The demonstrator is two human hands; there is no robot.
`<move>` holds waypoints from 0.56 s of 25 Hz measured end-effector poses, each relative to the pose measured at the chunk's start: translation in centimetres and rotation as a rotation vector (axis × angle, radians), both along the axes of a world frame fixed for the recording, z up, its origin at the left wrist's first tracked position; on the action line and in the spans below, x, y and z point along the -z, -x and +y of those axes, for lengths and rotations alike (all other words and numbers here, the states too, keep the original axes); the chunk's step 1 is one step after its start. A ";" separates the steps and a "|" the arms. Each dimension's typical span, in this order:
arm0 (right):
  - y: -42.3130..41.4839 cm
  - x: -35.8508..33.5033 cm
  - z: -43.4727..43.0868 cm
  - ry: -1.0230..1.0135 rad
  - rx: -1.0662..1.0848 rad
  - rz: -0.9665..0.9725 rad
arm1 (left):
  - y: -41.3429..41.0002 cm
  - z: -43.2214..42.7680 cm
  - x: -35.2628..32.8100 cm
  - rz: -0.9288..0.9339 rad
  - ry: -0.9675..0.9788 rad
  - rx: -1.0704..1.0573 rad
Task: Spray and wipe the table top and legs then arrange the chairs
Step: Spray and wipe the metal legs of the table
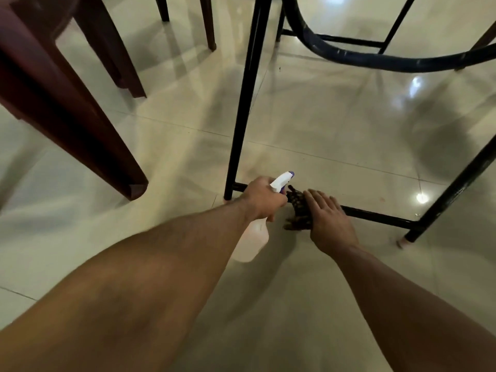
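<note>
Bare forearms over glossy tile floor [322,124]
Left hand [264,200] fingers wrap spray bottle [255,242]; right hand [327,218] fingers flat on dark cloth [296,208] at desk crossbar [375,214]; brown chair [67,103] upper left.

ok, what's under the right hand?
A dark patterned cloth on the black crossbar. The right hand lies flat on it; what is beneath the palm is hidden.

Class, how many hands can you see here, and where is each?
2. The left hand grips the spray bottle; the right hand lies flat on a dark cloth over the table's crossbar.
</note>
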State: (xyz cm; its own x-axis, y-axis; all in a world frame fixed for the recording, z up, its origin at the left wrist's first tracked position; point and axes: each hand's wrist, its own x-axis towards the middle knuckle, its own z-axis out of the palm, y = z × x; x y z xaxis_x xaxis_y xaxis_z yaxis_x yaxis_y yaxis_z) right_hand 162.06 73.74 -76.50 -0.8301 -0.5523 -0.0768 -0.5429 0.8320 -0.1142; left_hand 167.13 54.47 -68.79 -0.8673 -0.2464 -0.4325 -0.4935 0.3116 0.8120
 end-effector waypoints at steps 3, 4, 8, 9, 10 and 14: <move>-0.4 -0.2 6.1 -0.022 0.337 0.045 | 0.9 1.2 0.2 -0.010 0.000 0.038; -0.3 -0.5 8.1 -0.038 0.481 0.050 | 1.1 1.5 0.1 -0.006 0.008 0.050; 0.1 -1.2 9.0 -0.048 0.536 0.008 | 1.6 3.2 0.0 0.012 0.006 0.073; 0.2 -1.2 8.3 -0.004 0.426 -0.032 | 1.5 3.7 0.2 0.006 0.005 0.078; 0.0 -1.6 7.7 0.036 0.315 -0.076 | 1.2 4.3 0.5 -0.006 0.004 0.082; -0.1 -0.9 9.8 0.107 0.340 -0.033 | 0.7 6.0 1.2 -0.012 0.004 0.108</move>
State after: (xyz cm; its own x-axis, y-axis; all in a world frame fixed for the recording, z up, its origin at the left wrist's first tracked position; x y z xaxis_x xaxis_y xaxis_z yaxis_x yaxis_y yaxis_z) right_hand 162.15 83.54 -75.63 -0.9658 -0.2514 -0.0635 -0.2318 0.9467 -0.2235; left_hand 166.45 60.48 -70.00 -0.8836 -0.1538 -0.4423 -0.4667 0.3664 0.8050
